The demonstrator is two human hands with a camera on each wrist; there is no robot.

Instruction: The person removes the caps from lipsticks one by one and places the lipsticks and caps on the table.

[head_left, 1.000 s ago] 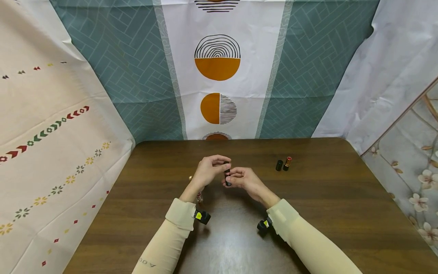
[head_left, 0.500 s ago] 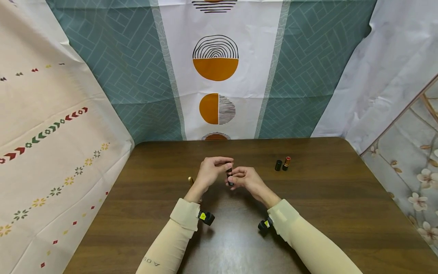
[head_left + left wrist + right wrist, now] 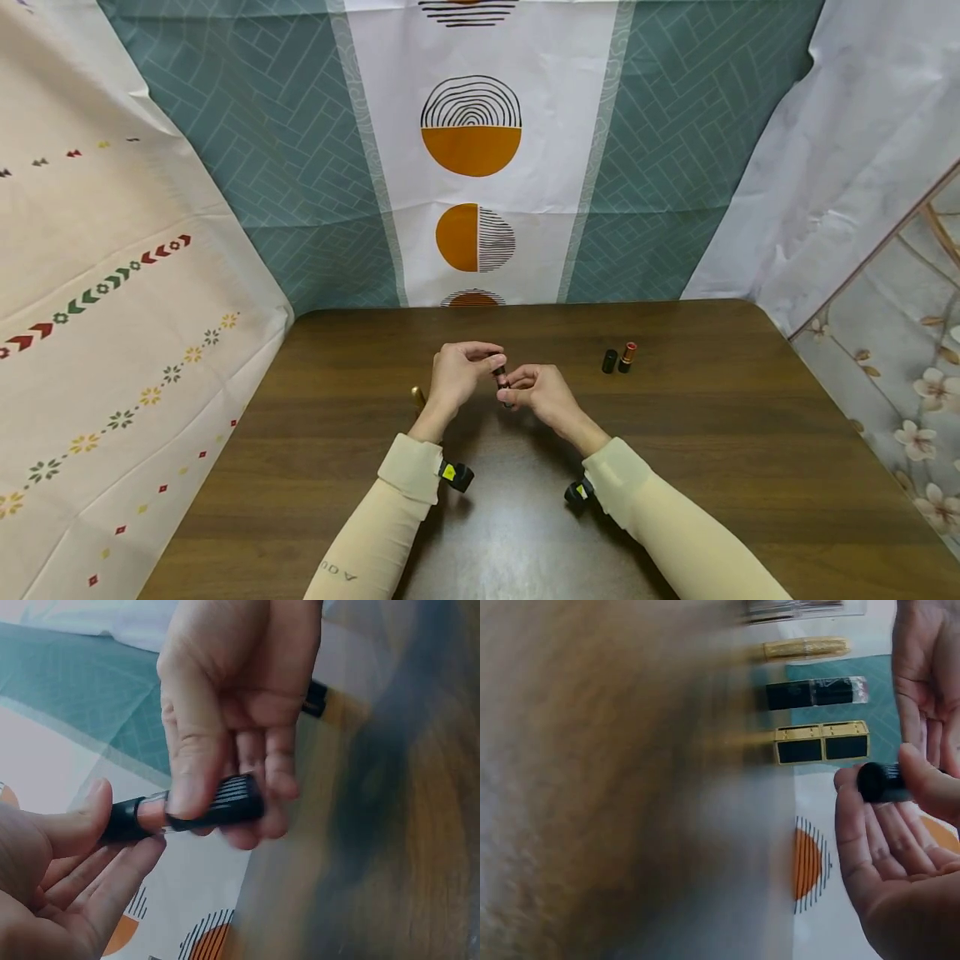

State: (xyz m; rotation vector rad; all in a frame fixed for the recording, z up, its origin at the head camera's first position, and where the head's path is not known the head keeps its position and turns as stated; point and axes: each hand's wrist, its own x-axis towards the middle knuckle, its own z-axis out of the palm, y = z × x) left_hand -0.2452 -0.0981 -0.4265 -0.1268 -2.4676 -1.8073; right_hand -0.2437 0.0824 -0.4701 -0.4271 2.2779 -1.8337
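Note:
My left hand [image 3: 459, 375] and right hand [image 3: 547, 395] meet over the middle of the table, both on one black lipstick [image 3: 225, 804]. In the left wrist view, left thumb and fingers pinch its black cap [image 3: 122, 822]. The right thumb and fingers grip the black base, which carries pale stripes. A pinkish section shows between cap and base. Its dark base end [image 3: 874, 782] faces the camera in the right wrist view. On the table to the right stand a red-topped lipstick [image 3: 627, 357] and, beside it, a black cap [image 3: 610, 361].
Several lipsticks stand in a row left of my hands: a black-and-gold one [image 3: 823, 742], a black one with a clear end [image 3: 817, 692], a gold one [image 3: 806, 649] and a clear-cased one [image 3: 802, 609]. My left forearm hides most of them from above. Curtains line the table [image 3: 720, 467].
The cap has slid up from the base, baring the pinkish section. My left hand first shifted slightly right, then slightly back left. The right hand has barely moved.

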